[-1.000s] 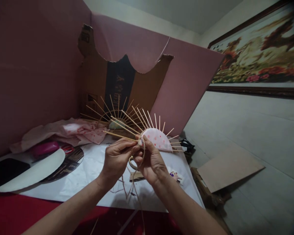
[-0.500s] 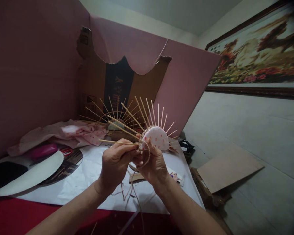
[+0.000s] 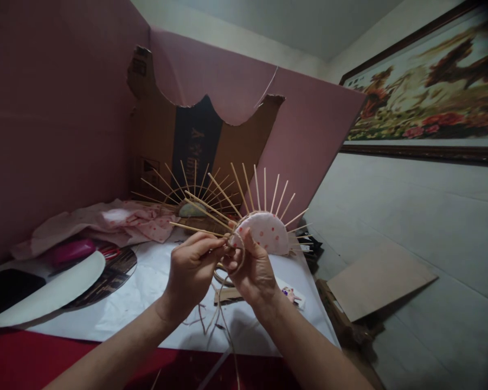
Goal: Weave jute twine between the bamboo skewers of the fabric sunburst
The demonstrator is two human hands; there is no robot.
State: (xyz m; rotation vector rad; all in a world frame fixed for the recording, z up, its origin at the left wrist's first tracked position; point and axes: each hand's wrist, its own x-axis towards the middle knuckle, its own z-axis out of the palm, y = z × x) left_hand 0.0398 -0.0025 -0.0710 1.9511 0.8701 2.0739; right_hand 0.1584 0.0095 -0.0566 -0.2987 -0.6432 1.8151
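A half-round panel covered in white cloth with red dots (image 3: 266, 232) is held above the table, thin wooden sticks (image 3: 257, 187) fanning out from its curved edge. My right hand (image 3: 252, 271) grips its left end, thumb on the front face. Close beside it, my left hand (image 3: 195, 260) is closed, its fingertips pinching twine (image 3: 242, 254) at the base of the lowest left stick. The twine loops by my right fingers and trails down past the table's front edge. What lies inside the left fingers is partly hidden.
Behind stands a similar fan of sticks (image 3: 185, 181) against a torn cardboard sheet (image 3: 154, 135). Crumpled pink cloth (image 3: 146, 222), a magenta object (image 3: 73, 250), a white half-round board (image 3: 65, 287) and a dark woven-pattern mat (image 3: 117, 271) lie left. A cardboard piece (image 3: 382, 279) leans at right.
The dotted panel and its sticks have swung slightly right and down, showing more of the panel's face. The twine loop by my right hand has shifted left. Both hands keep their grip.
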